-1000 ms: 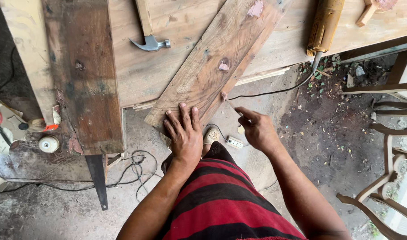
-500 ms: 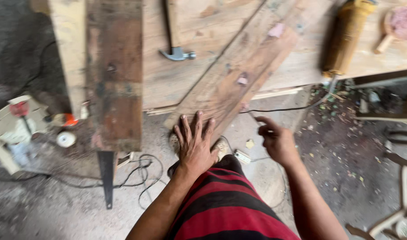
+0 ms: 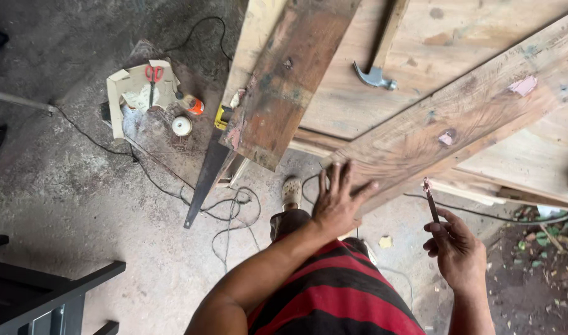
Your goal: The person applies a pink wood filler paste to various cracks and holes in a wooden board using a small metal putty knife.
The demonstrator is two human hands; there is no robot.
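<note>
My left hand [image 3: 339, 200] lies flat with fingers spread on the near end of a long brown wooden plank [image 3: 464, 111] that runs diagonally up to the right across a plywood worktop [image 3: 445, 37]. Off the plank's edge, my right hand [image 3: 457, 248] pinches a thin pencil [image 3: 430, 198] that points up toward the plank. I wear a red and black striped shirt.
A second dark plank [image 3: 284, 80] overhangs the worktop's left side. A claw hammer [image 3: 375, 68] rests on the plywood. A handsaw [image 3: 208, 177], black cables and my sandalled foot [image 3: 291, 192] are on the concrete floor. Red scissors [image 3: 152, 77], tape and a small bottle sit on cardboard at left.
My view has swung to the right and lower. My left hand has stayed on the plank end, while my right hand has drawn back from the plank with the pencil.
</note>
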